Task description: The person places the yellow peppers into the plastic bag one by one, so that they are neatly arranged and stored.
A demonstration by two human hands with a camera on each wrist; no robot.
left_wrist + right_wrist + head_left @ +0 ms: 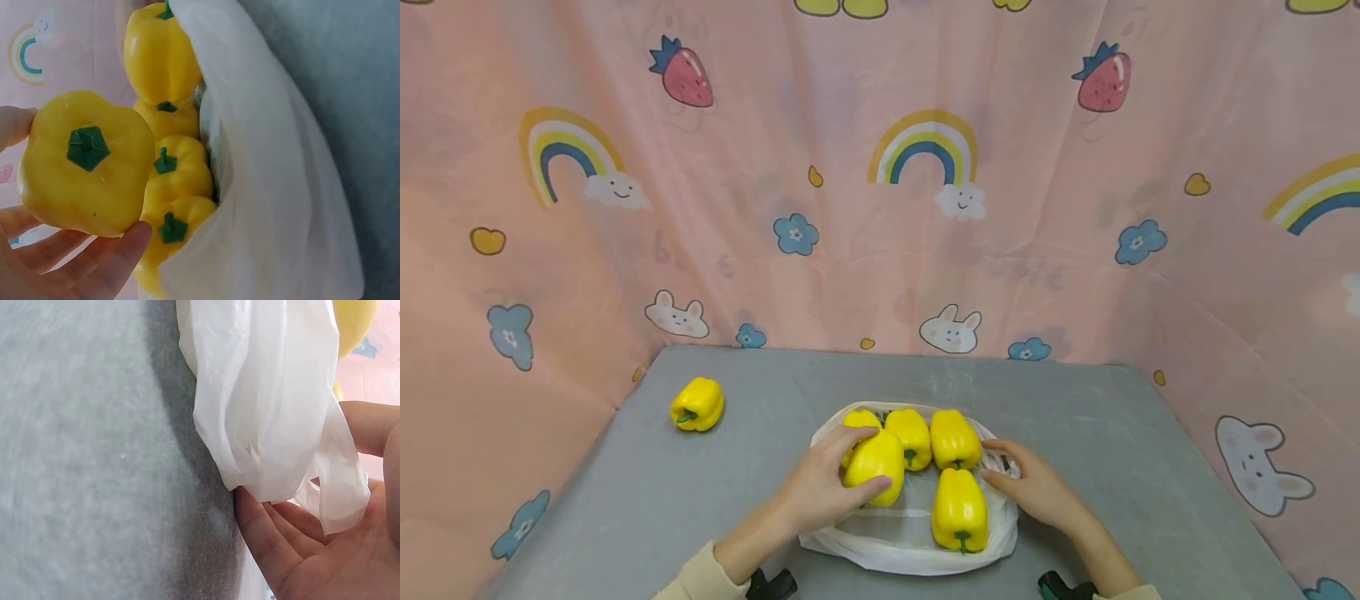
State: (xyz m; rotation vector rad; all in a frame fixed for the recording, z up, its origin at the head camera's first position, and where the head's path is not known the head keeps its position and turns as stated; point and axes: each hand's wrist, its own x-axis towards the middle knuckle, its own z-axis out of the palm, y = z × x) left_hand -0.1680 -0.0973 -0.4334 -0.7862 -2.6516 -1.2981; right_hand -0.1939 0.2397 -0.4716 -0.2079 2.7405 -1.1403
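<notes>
My left hand [842, 479] grips a yellow bell pepper [880, 462] at the left side of an open white plastic bag [910, 542] on the grey table [1090, 417]. In the left wrist view the held pepper [87, 165] shows its green stem, with my fingers [119, 253] curled under it. Several more yellow peppers [957, 439] lie inside the bag [275, 187]. My right hand [1003, 471] pinches the bag's right rim. The right wrist view shows the thin plastic [269, 394] running between the thumb and fingers [269, 537]. One loose yellow pepper [697, 404] lies on the table at the far left.
A pink curtain [880, 208] printed with rainbows, rabbits and strawberries closes off the back and both sides of the table. Bare grey tabletop [81, 456] stretches around the bag. Dark wrist-camera mounts [771, 583] show at the bottom edge.
</notes>
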